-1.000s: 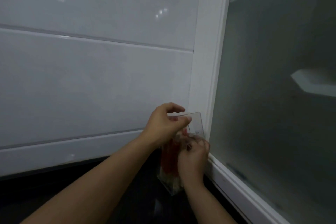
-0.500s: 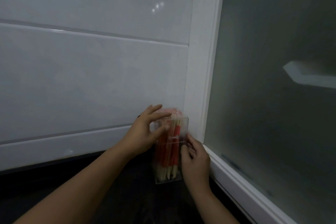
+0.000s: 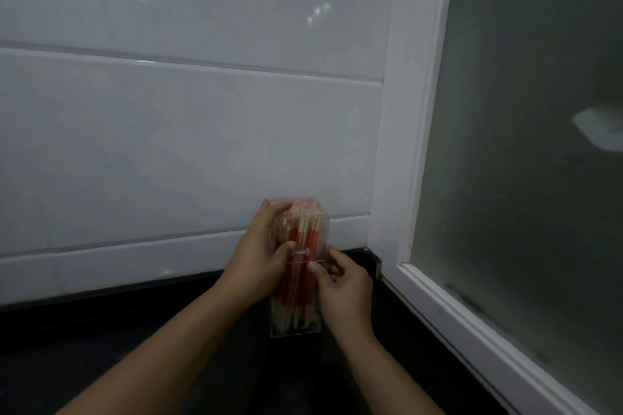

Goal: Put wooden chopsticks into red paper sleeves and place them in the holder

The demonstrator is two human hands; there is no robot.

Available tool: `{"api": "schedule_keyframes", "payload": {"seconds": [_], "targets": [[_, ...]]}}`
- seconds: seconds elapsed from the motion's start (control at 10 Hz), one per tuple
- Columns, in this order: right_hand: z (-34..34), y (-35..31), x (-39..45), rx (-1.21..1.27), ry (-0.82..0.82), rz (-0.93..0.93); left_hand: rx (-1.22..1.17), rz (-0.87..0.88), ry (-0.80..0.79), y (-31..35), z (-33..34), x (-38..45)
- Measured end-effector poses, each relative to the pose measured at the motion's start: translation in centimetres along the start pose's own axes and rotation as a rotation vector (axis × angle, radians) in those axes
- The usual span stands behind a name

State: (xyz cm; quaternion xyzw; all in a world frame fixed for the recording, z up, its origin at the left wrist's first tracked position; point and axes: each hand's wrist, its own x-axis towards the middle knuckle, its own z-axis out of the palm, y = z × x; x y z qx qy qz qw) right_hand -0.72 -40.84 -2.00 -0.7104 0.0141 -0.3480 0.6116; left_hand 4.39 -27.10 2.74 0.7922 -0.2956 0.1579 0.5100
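A clear plastic holder (image 3: 296,327) stands upright on the dark counter, close to the wall corner. It is packed with several wooden chopsticks in red paper sleeves (image 3: 301,276), bare wooden tips showing at top and bottom. My left hand (image 3: 259,253) grips the holder's left side, fingers over its top and thumb across the front. My right hand (image 3: 344,283) holds the holder's right side, fingertips pinching at a small clear latch on the front.
A white tiled wall (image 3: 188,145) rises directly behind the holder. A white frame (image 3: 401,145) with a frosted glass pane (image 3: 519,178) closes off the right side. The dark counter (image 3: 101,347) extends left and toward me.
The holder's lid, raised one second ago, is down now. The holder stands straight on the counter. Both hands have settled onto its sides, the right hand at the front latch.
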Motion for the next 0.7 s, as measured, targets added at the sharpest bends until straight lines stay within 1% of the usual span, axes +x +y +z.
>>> {"api": "schedule_keyframes", "payload": {"seconds": [0.1,0.2,0.3,0.4,0.5,0.6,0.7], "targets": [[3.0,-0.2,-1.1,0.001,-0.056,0.007,0.047,-0.006,0.085,-0.7,-2.7,-1.8],[5.9,-0.7,-2.4,-0.003,-0.087,-0.013,0.072,-0.032,0.131,-1.1,-5.6,-3.0],[7.4,-1.0,-3.1,-0.026,-0.082,-0.036,0.068,-0.028,0.119,-1.5,-7.4,-3.6],[7.6,-0.9,-2.9,-0.081,-0.118,-0.044,0.073,-0.025,0.111,-1.4,-8.0,-4.0],[6.3,-1.2,-2.0,-0.123,-0.235,-0.007,0.083,-0.021,0.146,-1.6,-7.8,-4.1],[4.6,-1.0,-1.4,-0.158,-0.339,0.069,0.069,-0.036,0.193,-1.7,-7.1,-4.3],[2.8,-1.7,-0.9,-0.155,-0.256,0.030,0.021,-0.064,0.242,-1.5,-7.0,-4.6]]}}
